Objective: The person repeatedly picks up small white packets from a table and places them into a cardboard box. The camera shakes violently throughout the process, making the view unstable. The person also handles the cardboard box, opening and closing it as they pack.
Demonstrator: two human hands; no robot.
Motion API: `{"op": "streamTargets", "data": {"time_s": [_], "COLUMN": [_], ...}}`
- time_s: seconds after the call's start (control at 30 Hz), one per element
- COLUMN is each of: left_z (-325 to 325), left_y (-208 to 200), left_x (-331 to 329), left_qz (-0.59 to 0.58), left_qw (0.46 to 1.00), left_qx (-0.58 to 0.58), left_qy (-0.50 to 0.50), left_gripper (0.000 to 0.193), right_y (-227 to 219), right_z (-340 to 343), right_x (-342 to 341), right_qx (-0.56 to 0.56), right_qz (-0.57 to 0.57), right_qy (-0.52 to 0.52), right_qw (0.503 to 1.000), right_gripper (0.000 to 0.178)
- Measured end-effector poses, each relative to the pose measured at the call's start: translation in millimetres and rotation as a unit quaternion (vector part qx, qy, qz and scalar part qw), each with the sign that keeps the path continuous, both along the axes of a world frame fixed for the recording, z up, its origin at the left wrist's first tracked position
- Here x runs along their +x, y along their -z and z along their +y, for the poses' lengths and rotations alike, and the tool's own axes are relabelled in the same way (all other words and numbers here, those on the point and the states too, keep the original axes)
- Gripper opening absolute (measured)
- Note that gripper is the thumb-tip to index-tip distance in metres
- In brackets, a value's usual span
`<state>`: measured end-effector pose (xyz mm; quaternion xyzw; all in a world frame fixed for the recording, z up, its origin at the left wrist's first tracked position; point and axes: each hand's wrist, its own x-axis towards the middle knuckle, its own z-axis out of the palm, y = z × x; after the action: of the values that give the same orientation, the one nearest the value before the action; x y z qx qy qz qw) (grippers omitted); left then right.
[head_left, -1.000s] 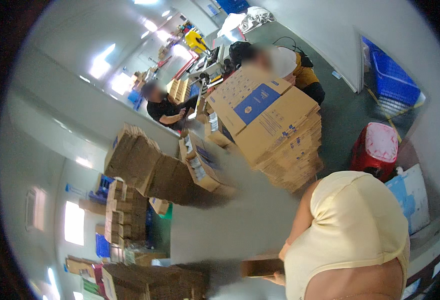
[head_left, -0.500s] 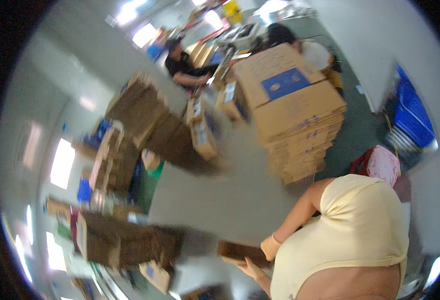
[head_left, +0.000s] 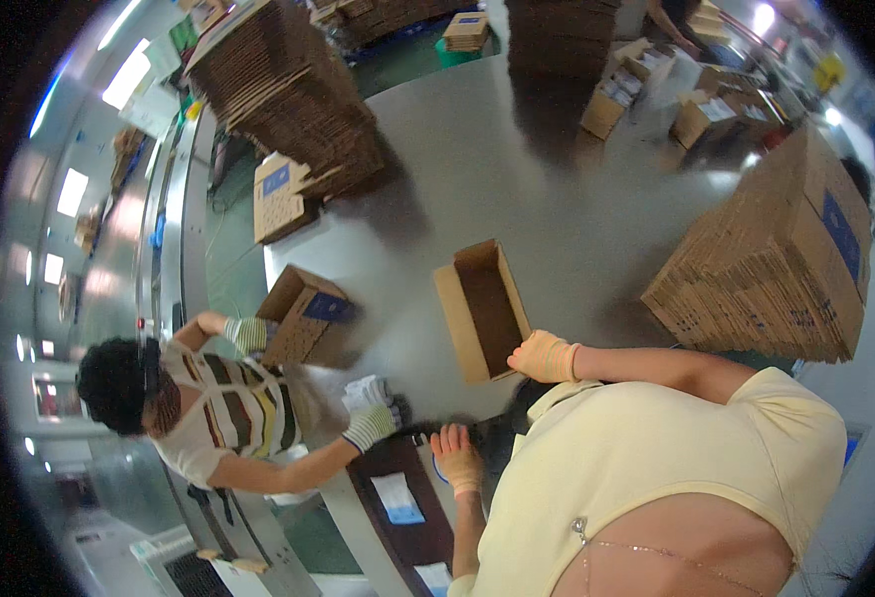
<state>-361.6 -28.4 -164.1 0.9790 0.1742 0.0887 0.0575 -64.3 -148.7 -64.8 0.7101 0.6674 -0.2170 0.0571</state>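
Pair of arms, short-sleeved, with gloved grips well apart and unlike in pose.
Item one: right forearm (head_left: pixel 656 370), bare, almost level, directed leftward from the shoulder; right grip (head_left: pixel 545 358) in pale orange, with fingers curled. Item two: left forearm (head_left: pixel 468 532), bare, steeply upward, close before the torso; left grip (head_left: pixel 457 460), lower than the right, with fingers extended and slightly fanned.

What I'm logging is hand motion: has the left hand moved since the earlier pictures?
Yes: judged against the table, the left hand has gone from the open box toward the dark belt by its near edge.
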Motion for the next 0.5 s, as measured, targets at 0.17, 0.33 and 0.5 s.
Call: {"op": "streamTargets", "data": {"time_s": [0.17,0.33,0.5], "left_z": [-8.1,-6.1,-6.5], "left_y": [-16.2,4.4,-3.8], "left_x": [11.3,8.9,12.7], "left_qz": [0.035,0.021,0.016], "left_qw": [0.998,0.998,0.999], "left_qx": [-0.036,-0.030,-0.019], "left_qy": [-0.039,-0.048,-0.048], "left_gripper": [0.034,0.038,0.033], "right_y": [-3.7,-10.2,-11.6], "right_z": [1.6,6.4,8.8], "right_x": [-1.3,-1.6,-4.3], "right_qx": [-0.018,-0.042,-0.035], "right_qz": [-0.003,-0.016,-0.022], "right_qy": [0.000,-0.009,-0.008], "right_qw": [1.000,0.999,0.999], "right_gripper": [0.012,0.013,0.014]}}
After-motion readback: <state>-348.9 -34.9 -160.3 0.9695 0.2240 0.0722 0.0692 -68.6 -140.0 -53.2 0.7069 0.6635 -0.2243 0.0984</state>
